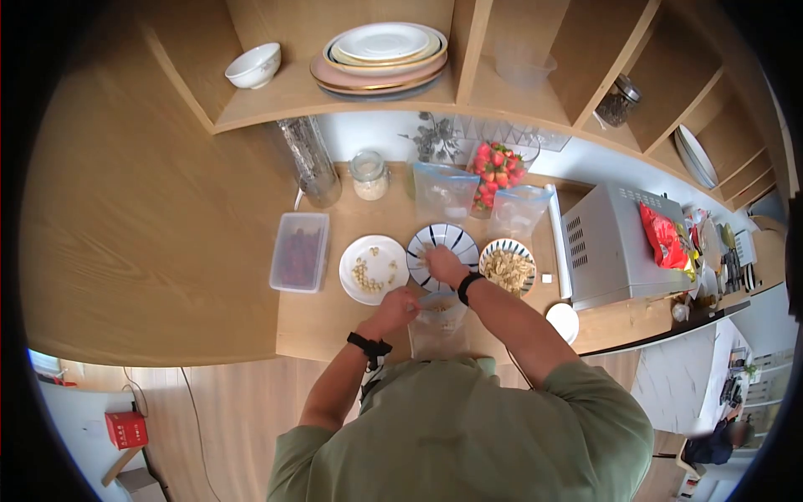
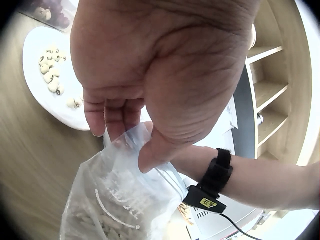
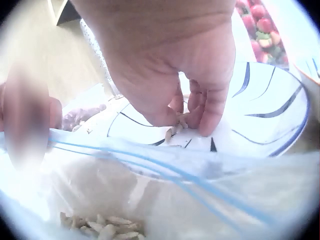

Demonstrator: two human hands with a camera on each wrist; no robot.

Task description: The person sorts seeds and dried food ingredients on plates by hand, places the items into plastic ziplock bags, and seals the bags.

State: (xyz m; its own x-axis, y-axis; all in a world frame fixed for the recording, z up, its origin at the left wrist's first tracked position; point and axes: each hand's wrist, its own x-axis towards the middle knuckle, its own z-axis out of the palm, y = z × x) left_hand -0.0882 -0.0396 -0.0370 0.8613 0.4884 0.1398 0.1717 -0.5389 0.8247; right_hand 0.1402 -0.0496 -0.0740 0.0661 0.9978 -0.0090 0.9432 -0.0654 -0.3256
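Note:
My left hand [image 1: 395, 311] pinches the edge of a clear zip bag [image 2: 117, 187] between thumb and fingers. Small pale elongated pieces [image 3: 107, 229] lie at the bottom of this bag, below its blue zip strip. Over a white plate with dark blue stripes [image 3: 270, 105], my right hand [image 1: 445, 266] pinches a few of the same pale pieces [image 3: 176, 131] at its fingertips. To the left is a white plate [image 1: 350, 280] holding round cream-coloured seeds [image 2: 52, 75], some with dark ends. On the right stands a striped bowl [image 1: 508, 269] of tan, flaky pieces.
Two filled zip bags [image 1: 443, 192] stand at the back, near a clear container of strawberries [image 1: 499, 165]. A glass jar [image 1: 369, 176] and a lidded plastic box [image 1: 299, 251] are on the left. A silver microwave [image 1: 615, 243] borders the right side; shelves [image 1: 351, 105] hang above.

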